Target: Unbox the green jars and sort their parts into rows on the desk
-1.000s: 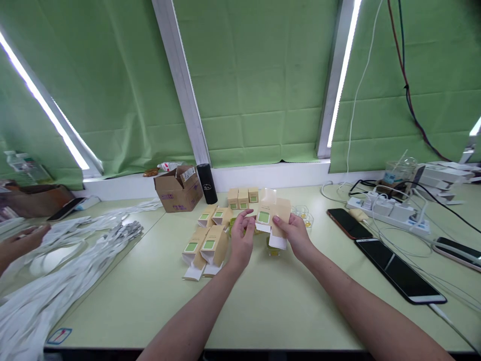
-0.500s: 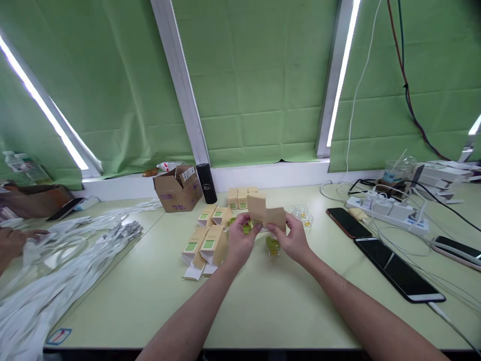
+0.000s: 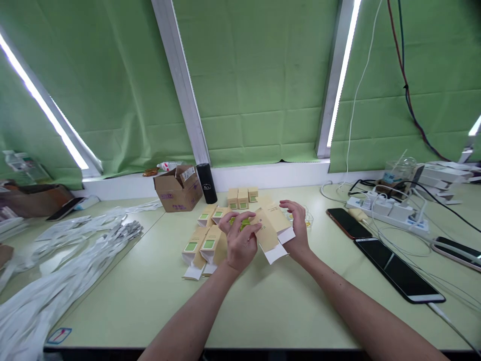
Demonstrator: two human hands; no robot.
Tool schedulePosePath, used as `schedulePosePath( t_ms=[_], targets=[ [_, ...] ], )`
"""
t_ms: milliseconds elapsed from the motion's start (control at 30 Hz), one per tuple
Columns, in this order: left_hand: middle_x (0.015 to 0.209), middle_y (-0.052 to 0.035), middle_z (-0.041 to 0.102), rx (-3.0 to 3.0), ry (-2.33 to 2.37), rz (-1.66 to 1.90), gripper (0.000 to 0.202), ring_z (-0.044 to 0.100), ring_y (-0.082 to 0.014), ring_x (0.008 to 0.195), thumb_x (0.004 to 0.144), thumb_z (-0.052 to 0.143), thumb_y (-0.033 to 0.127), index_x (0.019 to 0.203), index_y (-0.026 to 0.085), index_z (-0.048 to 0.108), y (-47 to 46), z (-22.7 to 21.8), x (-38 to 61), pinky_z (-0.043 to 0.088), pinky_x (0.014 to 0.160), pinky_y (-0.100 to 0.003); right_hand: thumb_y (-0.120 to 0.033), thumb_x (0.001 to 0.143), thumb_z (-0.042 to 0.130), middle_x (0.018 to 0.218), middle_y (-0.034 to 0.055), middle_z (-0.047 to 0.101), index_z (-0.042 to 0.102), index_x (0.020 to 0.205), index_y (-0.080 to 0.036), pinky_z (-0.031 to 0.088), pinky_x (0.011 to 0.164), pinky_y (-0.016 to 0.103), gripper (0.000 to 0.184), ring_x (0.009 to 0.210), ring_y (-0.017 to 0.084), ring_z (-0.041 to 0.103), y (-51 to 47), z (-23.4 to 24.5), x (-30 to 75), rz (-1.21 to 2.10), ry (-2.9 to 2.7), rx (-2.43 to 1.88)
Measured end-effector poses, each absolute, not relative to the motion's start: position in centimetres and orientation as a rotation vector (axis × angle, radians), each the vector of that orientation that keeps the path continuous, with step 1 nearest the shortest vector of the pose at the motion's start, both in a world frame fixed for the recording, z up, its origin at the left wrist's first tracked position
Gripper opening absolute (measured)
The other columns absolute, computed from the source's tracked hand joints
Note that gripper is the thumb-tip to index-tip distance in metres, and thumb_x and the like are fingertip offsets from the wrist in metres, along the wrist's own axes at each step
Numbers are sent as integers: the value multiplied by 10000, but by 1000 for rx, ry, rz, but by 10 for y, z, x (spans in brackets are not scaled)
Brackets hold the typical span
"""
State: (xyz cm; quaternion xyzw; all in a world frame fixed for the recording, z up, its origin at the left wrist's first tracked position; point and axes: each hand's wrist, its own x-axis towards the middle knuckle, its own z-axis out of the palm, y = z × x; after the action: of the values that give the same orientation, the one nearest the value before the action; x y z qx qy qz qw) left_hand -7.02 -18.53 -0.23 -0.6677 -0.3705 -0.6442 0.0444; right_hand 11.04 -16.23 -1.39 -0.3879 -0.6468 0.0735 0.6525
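Note:
A flat-sided tan paper box (image 3: pixel 267 234), unfolded at its near end with white flaps showing, is tilted above the table. My left hand (image 3: pixel 240 245) pinches its left edge between thumb and fingers. My right hand (image 3: pixel 299 233) curves along the box's right side, its fingers raised and apart; the thumb is hidden behind the box. Left of my hands stand tan boxes with green label squares (image 3: pixel 208 244), two of them with white flaps out in front. Small green-labelled items (image 3: pixel 244 222) show partly behind my left fingers. Clear little containers (image 3: pixel 308 219) sit partly hidden behind my right hand.
Several tan boxes (image 3: pixel 238 198) stand at the back, near a black cylinder (image 3: pixel 206 183) and an open cardboard box (image 3: pixel 178 190). White straps (image 3: pixel 75 271) cover the left side. Phones (image 3: pixel 398 271), cables and a power strip (image 3: pixel 389 213) lie at right.
The box has turned and tipped, so its printed sides and white flaps now face me. My right fingers have opened and risen. A co-worker's hand at far left has mostly withdrawn.

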Motion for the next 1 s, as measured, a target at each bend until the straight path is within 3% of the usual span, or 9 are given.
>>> schedulePosePath(
  t_ms=[200,367,467,567,667,800,1000],
  targets=[
    [1003,-71,757,-2095,-1231,-2142,74,646,-286,1050,885,745,292,956,276,761,-183,-2,-62,496,1008,-489,-277,860,637,1334,127,590,512,1288,-247,461,1049,530,447,1279,317,532,-163,-12,108,222,-1432,-836],
    [973,-57,746,-2082,-1626,-2584,353,688,-222,899,845,793,453,1089,211,718,-177,2,-61,561,866,-372,-323,913,644,1314,119,631,502,1211,-259,494,961,464,337,1172,285,611,-166,-10,103,387,-1400,-829],
    [954,-60,768,-2089,-1718,-2721,578,706,-208,867,823,816,497,1271,182,632,-174,3,-62,566,839,-354,-380,943,632,1080,68,686,550,1086,-273,505,779,386,197,902,238,631,-171,-9,100,584,-1424,-856],
    [881,-37,762,-2085,-1774,-2693,668,697,-195,806,833,803,543,1342,182,563,-173,2,-63,546,768,-319,-442,936,640,812,7,622,599,1012,-278,450,630,335,185,702,202,552,-169,-8,98,787,-1405,-858],
    [876,-33,759,-2125,-1795,-2586,593,694,-198,819,906,716,569,1346,205,554,-176,3,-63,522,774,-319,-489,866,701,768,3,610,635,952,-266,436,591,320,248,665,192,527,-153,-5,102,864,-1320,-859],
    [1034,-92,778,-2125,-1780,-2442,400,701,-237,992,956,666,508,1215,204,634,-180,3,-62,503,893,-371,-536,762,736,799,14,651,662,953,-242,473,611,315,359,670,178,534,-108,1,122,748,-1214,-1003],
    [1001,-81,785,-2180,-1801,-2414,223,701,-236,1003,964,655,368,1127,215,650,-179,3,-62,472,916,-390,-451,750,744,867,49,684,662,928,-215,529,587,318,306,687,179,602,-30,2,172,692,-1092,-1234]
  ],
)
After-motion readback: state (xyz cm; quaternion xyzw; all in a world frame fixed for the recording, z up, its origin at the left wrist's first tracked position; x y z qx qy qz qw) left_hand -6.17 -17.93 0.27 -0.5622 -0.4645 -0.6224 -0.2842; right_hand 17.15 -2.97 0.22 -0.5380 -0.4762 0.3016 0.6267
